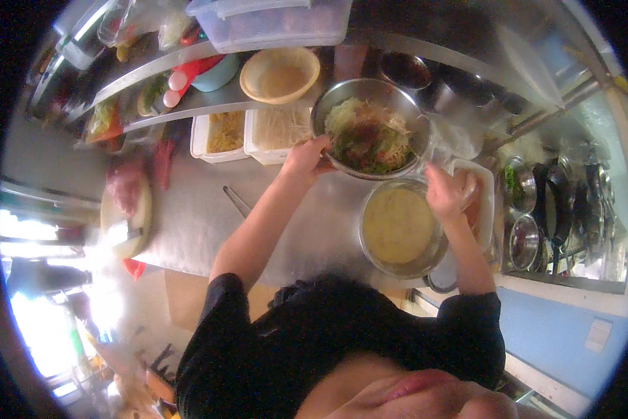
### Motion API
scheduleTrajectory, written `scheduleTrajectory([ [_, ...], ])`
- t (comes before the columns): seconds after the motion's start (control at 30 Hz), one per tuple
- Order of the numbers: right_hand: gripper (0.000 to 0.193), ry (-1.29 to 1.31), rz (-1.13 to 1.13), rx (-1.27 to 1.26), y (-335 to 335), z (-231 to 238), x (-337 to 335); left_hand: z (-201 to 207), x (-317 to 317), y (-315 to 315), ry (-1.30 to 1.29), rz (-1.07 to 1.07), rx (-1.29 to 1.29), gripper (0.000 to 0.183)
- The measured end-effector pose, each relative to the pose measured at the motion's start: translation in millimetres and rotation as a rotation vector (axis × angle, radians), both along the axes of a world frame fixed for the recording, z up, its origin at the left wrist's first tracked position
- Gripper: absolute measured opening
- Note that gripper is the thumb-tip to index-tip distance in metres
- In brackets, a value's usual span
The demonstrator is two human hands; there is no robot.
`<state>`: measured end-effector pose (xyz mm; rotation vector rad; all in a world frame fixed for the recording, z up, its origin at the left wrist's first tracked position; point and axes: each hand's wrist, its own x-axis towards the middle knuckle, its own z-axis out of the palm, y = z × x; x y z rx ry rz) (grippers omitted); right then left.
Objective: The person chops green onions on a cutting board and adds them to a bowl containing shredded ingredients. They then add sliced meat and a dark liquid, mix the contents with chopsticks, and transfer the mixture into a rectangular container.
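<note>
My left hand [308, 155] is closed on the left rim of a steel mixing bowl [410, 100], which tilts toward me. Shredded pale vegetables, chopped greens and a dark reddish seasoning [367, 131] lie inside it. My right hand [450, 194] has its fingers curled, close to the bowl's lower right rim; what they hold, if anything, is hard to make out. Clear, crumpled plastic [459, 136] lies just beyond that hand. Below the mixing bowl stands a round steel pot [436, 246] of pale yellow liquid [397, 223], beside my right wrist.
White tubs hold yellow shreds [224, 131] and pale strips [280, 128]. Tongs [237, 201] lie on the steel counter [188, 209]. Raw meat [127, 188] rests on a round board at left. Shelves above carry a beige basin [279, 75] and a plastic bin [272, 24]. Utensils hang at right.
</note>
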<state>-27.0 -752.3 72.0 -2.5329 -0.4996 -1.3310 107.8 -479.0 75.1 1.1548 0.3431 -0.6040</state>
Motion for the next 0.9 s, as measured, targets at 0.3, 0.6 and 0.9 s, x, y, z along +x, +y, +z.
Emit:
scheduleTrajectory([
  [0.3,0.022,0.289,-0.252,0.279,-38,33,124,2,-1,2,-0.015,-0.034,-0.031,0.022],
  [0.6,0.021,0.421,-0.102,0.276,-51,38,138,0,0,4,-0.047,-0.008,-0.027,0.020],
  [0.9,0.023,0.791,-0.039,1.371,-54,35,132,0,4,1,-0.051,-0.038,0.024,0.020],
])
